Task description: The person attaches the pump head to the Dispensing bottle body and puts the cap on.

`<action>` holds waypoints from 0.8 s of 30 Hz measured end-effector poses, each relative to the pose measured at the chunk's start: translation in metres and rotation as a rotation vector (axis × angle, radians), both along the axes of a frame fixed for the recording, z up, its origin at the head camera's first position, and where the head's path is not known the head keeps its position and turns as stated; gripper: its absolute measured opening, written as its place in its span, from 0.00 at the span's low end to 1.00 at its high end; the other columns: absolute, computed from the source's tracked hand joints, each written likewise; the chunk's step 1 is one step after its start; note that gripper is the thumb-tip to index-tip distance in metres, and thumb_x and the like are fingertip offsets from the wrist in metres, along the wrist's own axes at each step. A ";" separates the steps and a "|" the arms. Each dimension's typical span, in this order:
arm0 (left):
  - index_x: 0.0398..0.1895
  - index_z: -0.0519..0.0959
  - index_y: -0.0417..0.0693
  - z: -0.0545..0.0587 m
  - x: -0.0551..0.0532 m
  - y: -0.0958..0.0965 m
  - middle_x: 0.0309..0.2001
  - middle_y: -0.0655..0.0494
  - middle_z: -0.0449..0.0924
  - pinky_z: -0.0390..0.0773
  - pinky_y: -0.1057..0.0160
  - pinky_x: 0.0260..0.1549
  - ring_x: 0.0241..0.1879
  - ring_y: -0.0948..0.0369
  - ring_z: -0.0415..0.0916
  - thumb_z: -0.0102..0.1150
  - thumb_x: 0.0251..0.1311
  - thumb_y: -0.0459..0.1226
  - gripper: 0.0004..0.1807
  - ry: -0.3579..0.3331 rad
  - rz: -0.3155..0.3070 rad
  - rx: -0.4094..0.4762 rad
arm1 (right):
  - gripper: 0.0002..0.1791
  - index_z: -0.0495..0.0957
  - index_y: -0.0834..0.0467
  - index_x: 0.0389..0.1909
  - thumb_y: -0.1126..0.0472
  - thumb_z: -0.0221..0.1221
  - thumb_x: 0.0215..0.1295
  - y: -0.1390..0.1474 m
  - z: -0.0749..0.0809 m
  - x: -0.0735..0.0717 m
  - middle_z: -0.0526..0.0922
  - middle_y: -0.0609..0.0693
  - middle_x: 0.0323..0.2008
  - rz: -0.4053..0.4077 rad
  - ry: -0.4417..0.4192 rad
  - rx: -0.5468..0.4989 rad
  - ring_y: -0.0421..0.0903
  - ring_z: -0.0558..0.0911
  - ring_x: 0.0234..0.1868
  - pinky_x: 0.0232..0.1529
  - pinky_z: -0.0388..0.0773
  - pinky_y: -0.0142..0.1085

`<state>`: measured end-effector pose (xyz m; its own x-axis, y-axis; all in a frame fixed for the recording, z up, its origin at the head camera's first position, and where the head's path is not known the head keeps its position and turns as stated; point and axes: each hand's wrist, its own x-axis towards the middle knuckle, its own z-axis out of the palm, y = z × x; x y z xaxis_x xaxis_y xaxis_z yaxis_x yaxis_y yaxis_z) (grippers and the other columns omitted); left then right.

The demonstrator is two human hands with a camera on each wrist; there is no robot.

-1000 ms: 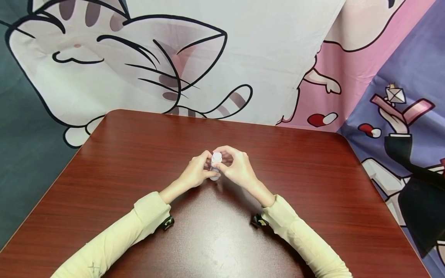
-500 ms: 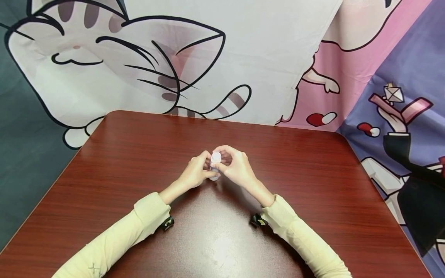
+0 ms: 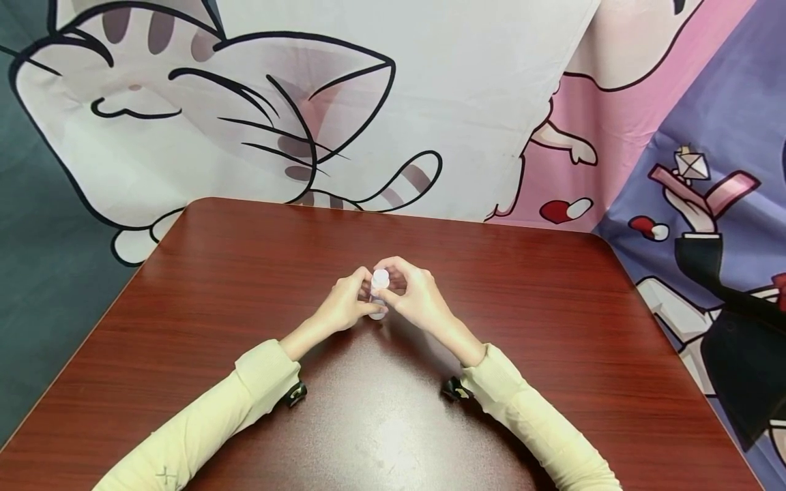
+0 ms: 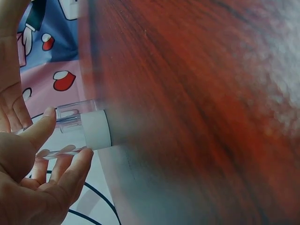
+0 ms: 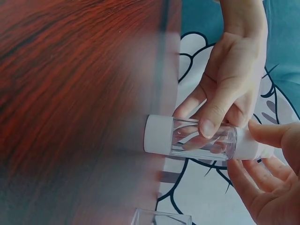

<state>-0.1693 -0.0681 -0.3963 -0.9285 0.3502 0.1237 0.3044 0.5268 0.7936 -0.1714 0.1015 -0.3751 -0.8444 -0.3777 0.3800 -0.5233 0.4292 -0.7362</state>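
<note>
A small bottle [image 3: 381,279] stands upright on the table between both hands, with a clear body [image 5: 187,149], a white base [image 5: 158,134] and a white top [image 5: 245,143]. My left hand [image 3: 342,304] grips the clear body, its thumb across the near side and its fingers behind. Thumb and fingers of my right hand [image 3: 422,297] pinch the bottle around the white top. In the left wrist view the white base [image 4: 97,130] shows past my left fingertips, while much of the body is hidden by the hand.
A clear open-ended piece [image 5: 161,219] stands close by the bottle, cut off at the frame's lower edge in the right wrist view. The dark red wooden table [image 3: 245,252] ends before a cartoon-printed cloth backdrop [image 3: 479,102]. Dark wrist devices [image 3: 457,389] sit below both sleeves.
The head view drifts slightly. Both hands keep nearly the same hold on the bottle, which stays in place on the table.
</note>
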 end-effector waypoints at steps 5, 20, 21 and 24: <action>0.40 0.70 0.40 0.001 0.000 0.000 0.37 0.44 0.84 0.80 0.58 0.38 0.37 0.54 0.83 0.73 0.49 0.36 0.21 -0.013 0.001 0.005 | 0.17 0.77 0.58 0.45 0.66 0.69 0.54 0.003 0.001 -0.001 0.86 0.53 0.38 0.005 -0.027 -0.003 0.45 0.86 0.35 0.38 0.83 0.32; 0.40 0.70 0.41 0.000 -0.001 0.000 0.37 0.45 0.84 0.80 0.57 0.39 0.38 0.53 0.83 0.73 0.48 0.35 0.22 -0.007 0.003 0.012 | 0.19 0.79 0.59 0.44 0.64 0.71 0.51 0.012 -0.001 0.000 0.87 0.53 0.37 -0.013 -0.030 -0.001 0.46 0.86 0.38 0.39 0.83 0.33; 0.40 0.70 0.41 0.000 0.000 0.000 0.38 0.45 0.84 0.80 0.57 0.39 0.38 0.53 0.83 0.73 0.48 0.35 0.22 -0.009 0.005 0.011 | 0.19 0.79 0.59 0.44 0.64 0.71 0.51 0.013 -0.001 0.000 0.87 0.53 0.37 -0.015 -0.029 -0.001 0.47 0.86 0.38 0.39 0.83 0.34; 0.40 0.70 0.41 0.000 0.000 0.000 0.38 0.45 0.84 0.80 0.56 0.40 0.38 0.53 0.83 0.73 0.48 0.35 0.22 -0.017 0.008 0.008 | 0.20 0.79 0.59 0.44 0.64 0.72 0.49 0.016 0.000 0.000 0.87 0.53 0.38 -0.023 -0.041 0.001 0.50 0.86 0.38 0.38 0.83 0.35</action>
